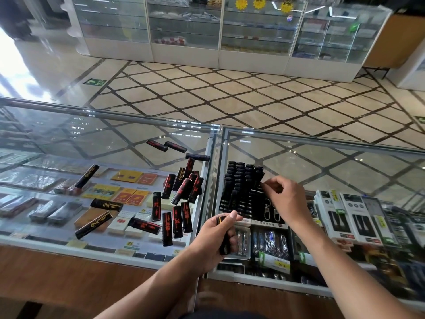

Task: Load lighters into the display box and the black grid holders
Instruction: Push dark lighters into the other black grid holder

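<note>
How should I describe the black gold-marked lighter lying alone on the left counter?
Look at the left glass counter, left of the heap of black red-marked lighters. Among the black gold-marked lighters there, the wanted lighter lies farthest back, alone and diagonal.

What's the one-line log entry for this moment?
left hand: holds lighter | right hand: fingertips at black grid holder | loose lighters: on glass counter

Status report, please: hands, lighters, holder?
Left hand grips a lighter. Right hand at black grid holder, grip unclear. Holder partly filled; loose lighters on glass counter.
</note>
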The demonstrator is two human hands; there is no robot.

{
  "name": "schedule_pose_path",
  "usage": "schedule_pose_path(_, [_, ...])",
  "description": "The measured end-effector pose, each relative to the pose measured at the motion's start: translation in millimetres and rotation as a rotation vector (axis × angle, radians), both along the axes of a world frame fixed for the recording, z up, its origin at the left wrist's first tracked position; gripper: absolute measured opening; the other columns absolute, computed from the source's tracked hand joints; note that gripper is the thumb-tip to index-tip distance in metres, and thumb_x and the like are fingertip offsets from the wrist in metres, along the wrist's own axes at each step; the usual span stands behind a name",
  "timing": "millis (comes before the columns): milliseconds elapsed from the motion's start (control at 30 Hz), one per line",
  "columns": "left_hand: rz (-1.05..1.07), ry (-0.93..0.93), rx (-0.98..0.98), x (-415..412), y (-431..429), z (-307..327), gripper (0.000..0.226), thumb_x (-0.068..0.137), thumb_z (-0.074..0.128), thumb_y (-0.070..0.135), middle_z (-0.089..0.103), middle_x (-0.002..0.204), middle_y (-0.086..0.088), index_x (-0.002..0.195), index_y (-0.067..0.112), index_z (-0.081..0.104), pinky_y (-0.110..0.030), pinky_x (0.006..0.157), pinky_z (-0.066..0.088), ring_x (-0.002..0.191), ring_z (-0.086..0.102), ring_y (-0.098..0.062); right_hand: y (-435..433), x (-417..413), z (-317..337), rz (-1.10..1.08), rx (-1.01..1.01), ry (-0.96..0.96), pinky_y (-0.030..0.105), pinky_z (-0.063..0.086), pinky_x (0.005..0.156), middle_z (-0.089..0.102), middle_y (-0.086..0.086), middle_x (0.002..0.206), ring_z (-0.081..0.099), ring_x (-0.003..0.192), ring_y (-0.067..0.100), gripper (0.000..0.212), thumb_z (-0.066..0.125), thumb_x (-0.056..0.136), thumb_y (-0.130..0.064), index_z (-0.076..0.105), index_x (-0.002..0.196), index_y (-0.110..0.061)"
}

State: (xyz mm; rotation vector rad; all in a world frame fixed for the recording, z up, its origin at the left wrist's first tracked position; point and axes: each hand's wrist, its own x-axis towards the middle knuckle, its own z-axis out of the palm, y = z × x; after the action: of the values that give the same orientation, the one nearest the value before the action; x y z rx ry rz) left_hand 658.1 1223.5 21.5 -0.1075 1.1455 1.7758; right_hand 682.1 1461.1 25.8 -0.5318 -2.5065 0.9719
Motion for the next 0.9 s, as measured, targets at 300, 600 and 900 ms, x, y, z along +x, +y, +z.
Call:
schedule_pose_path(300, [0.02,-0.135,0.063,-5.1,-1.3,-4.0,0.089,0.099,0.024,0.074,0.033,0.066,0.0,0.12,0.004,0.074,-0.031,0.056,0.027,0.057,0.032,-0.015,-47.2,32.1,16.6,0.281,-0.089,-0.034,0.016,0.053,0.068,0.072,-0.017,0.086,0.068,0.081,0.005,0.005,0.077,0.091,-0.024,0.077,0.096,-0.022])
schedule_pose_path(600, [-0.164,-0.016,0.033,-3.0,-0.3,4.1,0.094,0.094,0.016,0.081,0.045,0.068,-0.002,0.102,0.008,0.076,-0.029,0.055,0.028,0.059,0.033,-0.014,-80.4,31.8,10.8,0.455,-0.036,-0.209,0.018,0.053,0.086,0.06,-0.022,0.107,0.063,0.098,-0.003,0.023,0.066,0.096,-0.048,0.071,0.11,-0.031])
schedule_pose_path(900, [-0.103,-0.026,0.042,1.1,-1.6,9.8,0.047,0.11,0.035,0.041,0.066,0.089,-0.016,0.126,-0.001,0.048,-0.035,0.07,0.053,0.075,0.062,-0.024,-51.9,29.9,22.0,0.264,-0.394,-0.131,0.03,0.057,0.078,0.073,-0.003,0.088,0.069,0.082,0.014,0.003,0.074,0.094,-0.025,0.071,0.095,-0.024])
